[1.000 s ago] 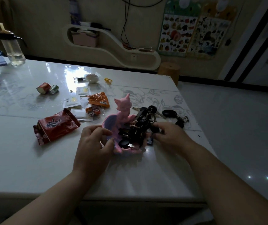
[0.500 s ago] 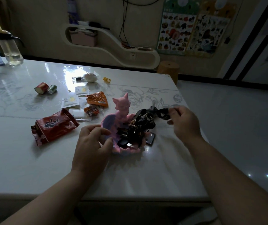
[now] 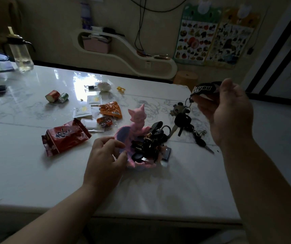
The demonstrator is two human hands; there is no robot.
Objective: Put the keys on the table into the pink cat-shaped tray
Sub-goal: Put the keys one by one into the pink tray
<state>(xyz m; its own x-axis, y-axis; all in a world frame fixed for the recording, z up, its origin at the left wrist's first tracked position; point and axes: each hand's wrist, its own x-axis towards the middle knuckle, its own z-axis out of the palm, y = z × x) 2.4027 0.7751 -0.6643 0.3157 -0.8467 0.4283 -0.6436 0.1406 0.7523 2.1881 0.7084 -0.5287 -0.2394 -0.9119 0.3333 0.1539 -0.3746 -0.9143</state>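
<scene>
While curled loosely at the near-left rim, left hand [image 3: 106, 155] touches pink cat-shaped tray [image 3: 137, 120] on white table [image 3: 35, 182]; tray heaped with dark keys [image 3: 148, 143], cat figure upright at its far side. Right hand [image 3: 229, 111], raised, fingers pinching black strap [image 3: 204, 88]; key bunch [image 3: 183, 120] hangs lengthwise downward, lowest end trailing onto table right of tray.

The bench [image 3: 158, 187] lies bare in front of the pink cat-shaped tray [image 3: 137, 131], giving open passage there. Snack packets [image 3: 65, 136] crowd its left; black keys [image 3: 148, 143] heap its bowl, and dangling keys [image 3: 183, 120] hang just right.
</scene>
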